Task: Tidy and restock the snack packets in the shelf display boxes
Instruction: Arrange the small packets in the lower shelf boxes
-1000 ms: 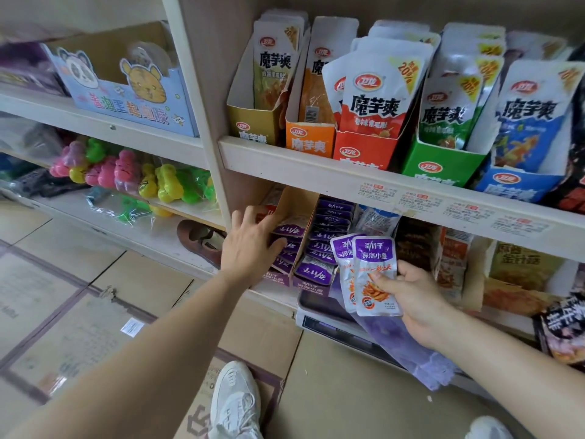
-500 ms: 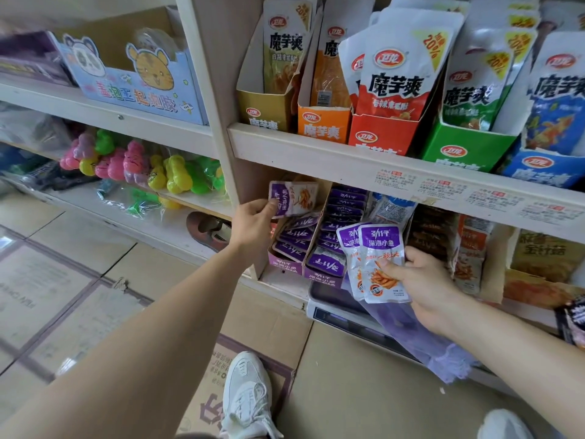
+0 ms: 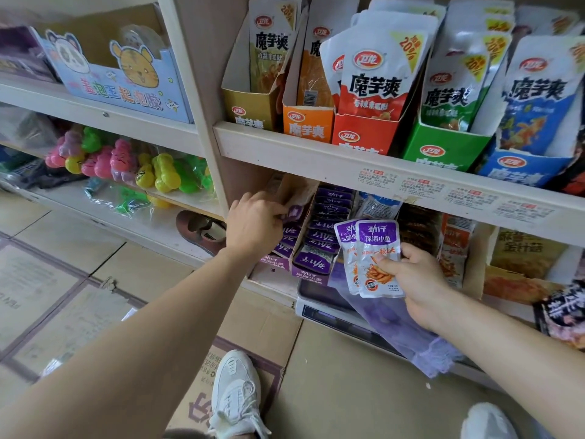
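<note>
Two purple display boxes sit side by side on the lower shelf; the left box and the right box each hold a row of purple snack packets. My left hand reaches into the left box and pinches a purple packet near its back. My right hand hovers in front of the shelf, gripping a small stack of purple-topped fish snack packets upright, and a purple plastic bag hangs below it.
The upper shelf carries yellow, orange, red, green and blue boxes of tall packets. Brown snack packets fill the lower shelf to the right. A scale sits under the shelf. Coloured toys lie at left. Flattened cardboard covers the floor.
My left hand lifted a purple packet out of the left box, then brought it down into the box's back. My right hand kept its stack nearly still.
</note>
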### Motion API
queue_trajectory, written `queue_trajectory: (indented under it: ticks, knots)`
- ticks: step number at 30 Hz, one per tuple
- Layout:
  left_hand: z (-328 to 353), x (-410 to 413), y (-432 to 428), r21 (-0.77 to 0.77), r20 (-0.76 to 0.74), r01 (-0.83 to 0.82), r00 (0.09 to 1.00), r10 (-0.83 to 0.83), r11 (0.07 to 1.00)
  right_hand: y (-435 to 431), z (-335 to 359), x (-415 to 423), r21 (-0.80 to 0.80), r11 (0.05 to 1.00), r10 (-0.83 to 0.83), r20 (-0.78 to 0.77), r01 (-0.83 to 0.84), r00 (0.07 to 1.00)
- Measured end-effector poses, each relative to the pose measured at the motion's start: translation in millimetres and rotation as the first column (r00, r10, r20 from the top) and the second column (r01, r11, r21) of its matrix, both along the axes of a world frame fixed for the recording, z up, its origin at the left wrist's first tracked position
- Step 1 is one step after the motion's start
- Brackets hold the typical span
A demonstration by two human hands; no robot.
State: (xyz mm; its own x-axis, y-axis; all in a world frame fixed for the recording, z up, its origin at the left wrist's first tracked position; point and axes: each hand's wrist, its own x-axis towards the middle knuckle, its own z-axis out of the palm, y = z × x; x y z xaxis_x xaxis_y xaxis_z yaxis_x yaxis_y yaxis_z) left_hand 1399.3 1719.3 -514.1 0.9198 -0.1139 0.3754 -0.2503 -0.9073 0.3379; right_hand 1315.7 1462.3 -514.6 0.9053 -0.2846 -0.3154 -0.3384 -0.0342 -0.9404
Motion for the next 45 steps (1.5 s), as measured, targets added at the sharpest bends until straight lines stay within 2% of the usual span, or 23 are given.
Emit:
queue_trajectory:
  ticks: [1, 3, 5, 7, 10, 15, 19, 22, 27, 30, 32, 35, 37, 39, 41, 43, 45]
  knots:
    - [-1, -1, -2, 0.073, 0.007, 0.003, 1.0, -0.004, 0.997, -2, 0, 0, -0.012, 1.0, -0.013, 0.007, 0.013, 1.0]
    - [2, -6, -7, 0.055, 0.012, 0.08, 0.997, -0.081, 0.995, -5, -1, -1, -0.021, 1.0, -0.017, 0.013, 0.017, 1.0]
    - [3, -9, -11, 0.025, -0.077, 0.27, 0.961, -0.267, 0.963, -8, -2, -2, -0.026, 1.0, 0.0, 0.012, 0.0, 1.0]
    - [2, -10, -14, 0.092, -0.176, 0.398, 0.909, -0.378, 0.913, -11, -2, -3, -0.026, 1.0, 0.012, 0.005, -0.012, 1.0]
    - [1, -7, -16, 0.173, -0.203, 0.412, 0.904, -0.377, 0.895, -13, -2, -5, -0.008, 1.0, 0.023, -0.014, -0.023, 1.0]
    - [9, -6, -13, 0.162, -0.309, 0.518, 0.835, -0.455, 0.84, -15, 0, -5, 0.037, 0.999, 0.024, -0.026, -0.023, 0.999]
    - [14, -1, -6, 0.109, -0.322, 0.561, 0.801, -0.505, 0.821, -15, 0, -5, 0.045, 0.998, 0.035, -0.038, -0.034, 0.999]
    - [11, 2, -5, 0.153, -0.262, 0.58, 0.804, -0.533, 0.8, -16, 1, -6, 0.05, 0.998, 0.044, -0.04, -0.042, 0.998]
    - [11, 5, -8, 0.213, -0.366, 0.61, 0.774, -0.517, 0.763, -19, 2, -8, 0.03, 0.996, 0.079, -0.013, -0.078, 0.997]
    - [11, 8, -11, 0.27, -0.326, 0.622, 0.777, -0.538, 0.735, -20, 2, -9, -0.028, 0.993, 0.119, 0.015, -0.118, 0.993]
    - [7, 6, -12, 0.28, -0.229, 0.623, 0.783, -0.579, 0.731, -20, 1, -9, -0.048, 0.991, 0.125, 0.025, -0.124, 0.992]
    - [6, 4, -17, 0.177, -0.01, 0.528, 0.845, -0.535, 0.83, -21, -2, -9, -0.043, 0.993, 0.112, 0.025, -0.111, 0.993]
    - [14, 4, -26, 0.052, 0.035, 0.342, 0.938, -0.344, 0.938, -23, -3, -8, -0.03, 0.995, 0.092, 0.027, -0.091, 0.995]
    - [20, 7, -35, -0.024, -0.042, 0.085, 0.995, -0.086, 0.996, -24, -2, -7, -0.015, 0.997, 0.08, 0.028, -0.08, 0.996]
    - [21, 12, -44, -0.064, -0.145, -0.096, 0.986, 0.086, 0.993, -25, -2, -6, -0.004, 0.997, 0.076, 0.026, -0.076, 0.997]
    - [19, 16, -51, -0.103, -0.209, -0.168, 0.967, 0.144, 0.98, -25, -2, -5, 0.001, 0.997, 0.072, 0.026, -0.072, 0.997]
    - [16, 18, -57, -0.158, -0.247, -0.172, 0.96, 0.13, 0.972, -25, -1, -4, 0.005, 0.998, 0.069, 0.03, -0.07, 0.997]
